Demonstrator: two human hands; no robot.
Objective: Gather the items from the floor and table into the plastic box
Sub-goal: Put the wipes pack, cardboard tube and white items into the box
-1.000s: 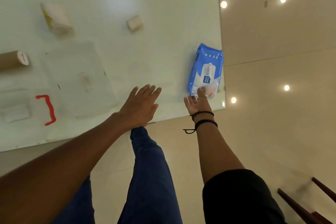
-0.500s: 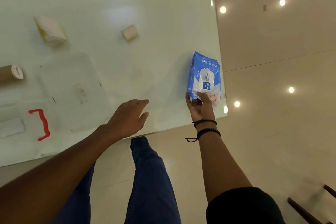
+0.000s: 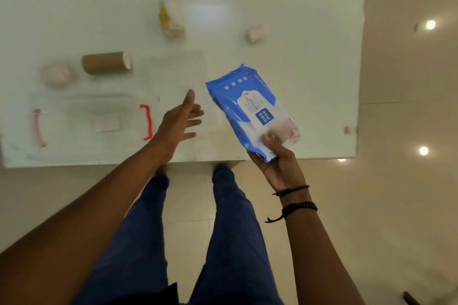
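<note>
My right hand [image 3: 280, 168] grips the near end of a blue and white wet-wipes pack [image 3: 247, 109], held lifted above the table's front edge. My left hand [image 3: 179, 120] hovers open over the table, fingers spread, just left of the pack. A clear plastic box [image 3: 81, 101] with red handles stands at the front left of the white table [image 3: 309, 69], with a small white item [image 3: 107, 123] inside. The clear lid [image 3: 177, 67] lies flat behind my left hand.
On the table lie a brown cardboard tube [image 3: 105, 63], a white roll [image 3: 57, 74], a yellow-white packet [image 3: 171, 18], a small white roll [image 3: 255, 33] and a tiny white piece [image 3: 348, 130] at the right edge. My legs stand on glossy floor below.
My right hand closed on the wipes pack and lifted it off the table, toward the left. The view shifted left, bringing the plastic box fully into sight. My left hand rose off the table.
</note>
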